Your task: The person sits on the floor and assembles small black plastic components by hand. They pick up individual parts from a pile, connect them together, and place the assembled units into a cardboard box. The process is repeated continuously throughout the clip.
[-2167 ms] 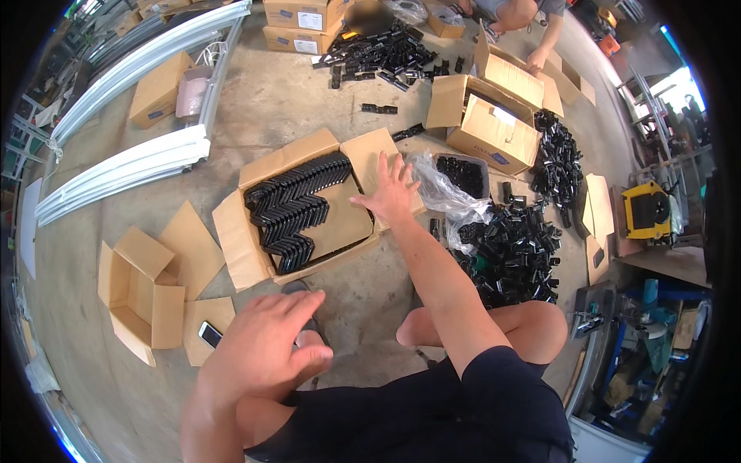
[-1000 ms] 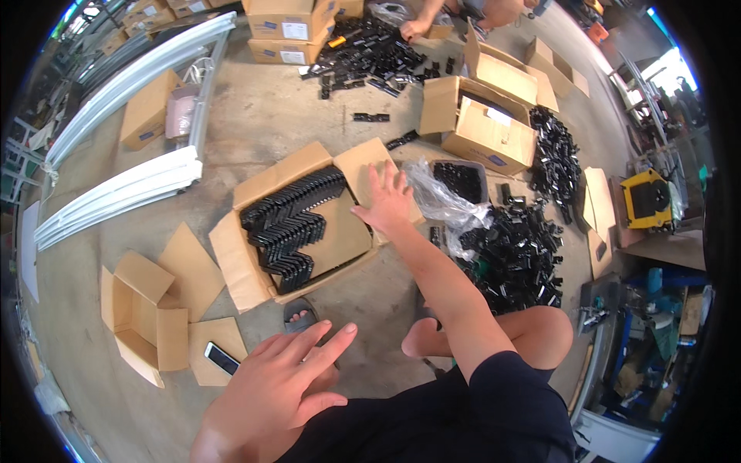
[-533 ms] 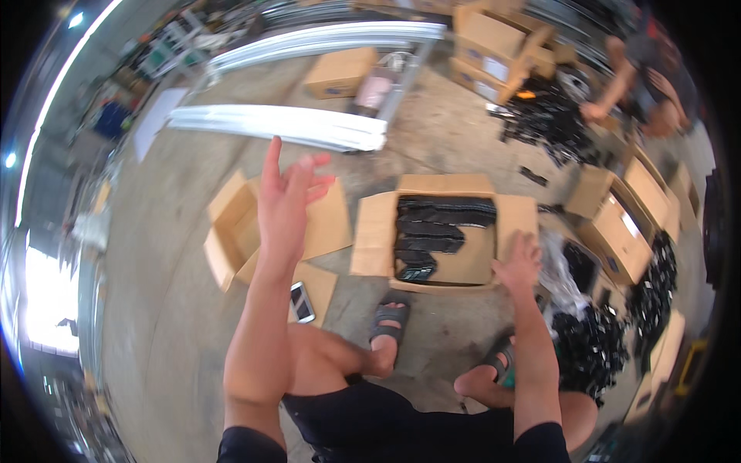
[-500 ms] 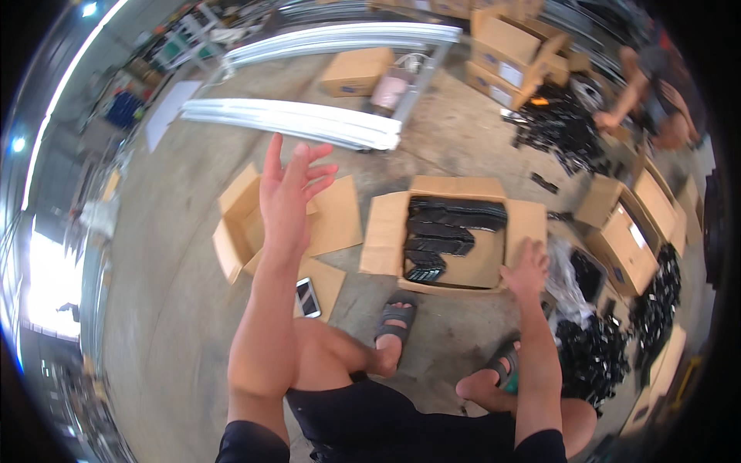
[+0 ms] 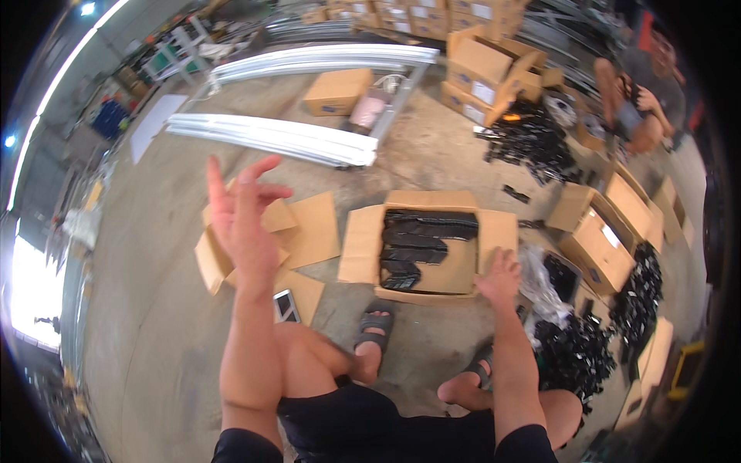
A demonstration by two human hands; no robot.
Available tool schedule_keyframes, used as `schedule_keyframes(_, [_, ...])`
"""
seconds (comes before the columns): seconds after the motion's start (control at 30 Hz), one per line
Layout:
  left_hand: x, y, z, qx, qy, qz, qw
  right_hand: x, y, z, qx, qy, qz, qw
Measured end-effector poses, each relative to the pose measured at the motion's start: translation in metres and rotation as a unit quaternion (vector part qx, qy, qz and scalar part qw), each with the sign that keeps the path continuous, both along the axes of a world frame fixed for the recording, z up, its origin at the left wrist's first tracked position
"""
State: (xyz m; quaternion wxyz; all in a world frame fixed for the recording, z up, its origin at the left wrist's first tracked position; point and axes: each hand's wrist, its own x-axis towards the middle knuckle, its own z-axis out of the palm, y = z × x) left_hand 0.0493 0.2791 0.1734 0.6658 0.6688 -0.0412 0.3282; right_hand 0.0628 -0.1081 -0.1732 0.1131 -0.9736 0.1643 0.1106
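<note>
Head view — carton flap (image 5: 498, 229) beneath right grip (image 5: 502, 281).

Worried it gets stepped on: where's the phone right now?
In the head view, left of centre, the phone lies on a flat cardboard piece, just right of the person's left forearm.

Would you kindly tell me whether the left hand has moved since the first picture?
Yes: judged against the phone, the left hand has gone from its right to above and left of it in the picture.

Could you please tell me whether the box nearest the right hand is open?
The box is open: side flaps spread outward, black parts showing inside.
</note>
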Motion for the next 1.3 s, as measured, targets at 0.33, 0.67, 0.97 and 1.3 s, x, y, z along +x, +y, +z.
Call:
schedule_keyframes(0.33, [0.035, -0.008, -0.029, 0.149, 0.158, -0.104, 0.971, -0.015, -0.029, -0.045, 0.041, -0.004, -0.039, 0.998])
schedule_keyframes(0.67, [0.027, -0.023, -0.137, 0.37, 0.465, -0.45, 0.666, -0.094, -0.002, -0.052, 0.277, -0.01, -0.136, 0.951])
schedule_keyframes(0.97, [0.044, 0.022, -0.288, 0.666, 0.45, -0.366, 0.469, -0.245, 0.05, -0.097, -0.079, 0.101, -0.096, 0.987])
schedule_keyframes(1.3, [0.024, -0.045, -0.253, 0.62, 0.273, -0.407, 0.613, -0.191, 0.102, -0.008, 0.253, 0.096, 0.0, 0.963])
